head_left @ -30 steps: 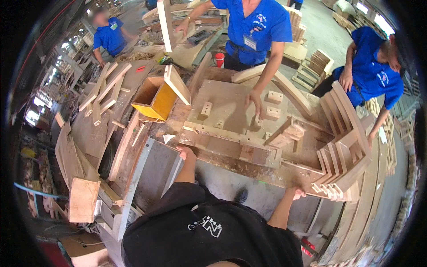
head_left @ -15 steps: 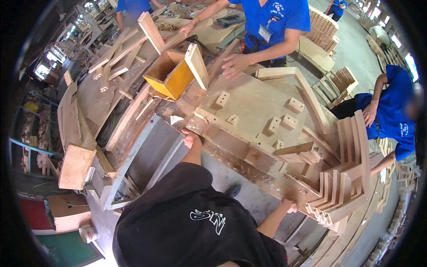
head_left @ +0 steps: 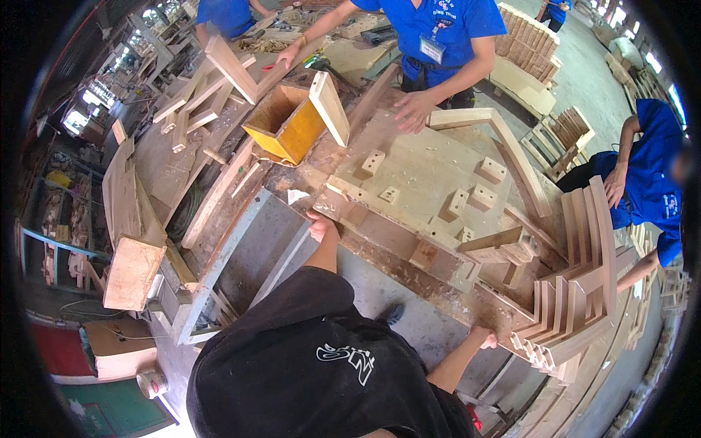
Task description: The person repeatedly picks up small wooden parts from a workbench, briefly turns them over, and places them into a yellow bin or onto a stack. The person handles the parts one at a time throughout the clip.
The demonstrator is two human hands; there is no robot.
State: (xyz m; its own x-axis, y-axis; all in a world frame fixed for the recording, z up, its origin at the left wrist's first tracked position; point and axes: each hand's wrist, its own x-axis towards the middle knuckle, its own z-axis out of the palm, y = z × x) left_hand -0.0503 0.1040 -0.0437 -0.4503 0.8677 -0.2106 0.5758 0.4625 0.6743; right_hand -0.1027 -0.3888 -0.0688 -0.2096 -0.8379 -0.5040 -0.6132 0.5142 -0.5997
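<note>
My left hand is closed around the near edge of a wooden workbench, close to a scrap of white paper. Farther right along that edge, my right hand is closed on it beside a stack of angled wooden frames. Between my arms and the far side lies a pale plywood board with several small drilled blocks on it. A long drilled rail runs along its near side. A joined wooden piece lies toward the right.
A yellow-sided wooden box stands at the left, with an upright board beside it. Across the bench, a co-worker in blue holds a hand over the plywood. Another person stands at the right by the frames. Loose timber lies far left.
The view has shifted slightly. The co-worker's hand over the plywood has moved right, and the tilted board behind the box has moved left. Both my hands stay on the bench edge.
</note>
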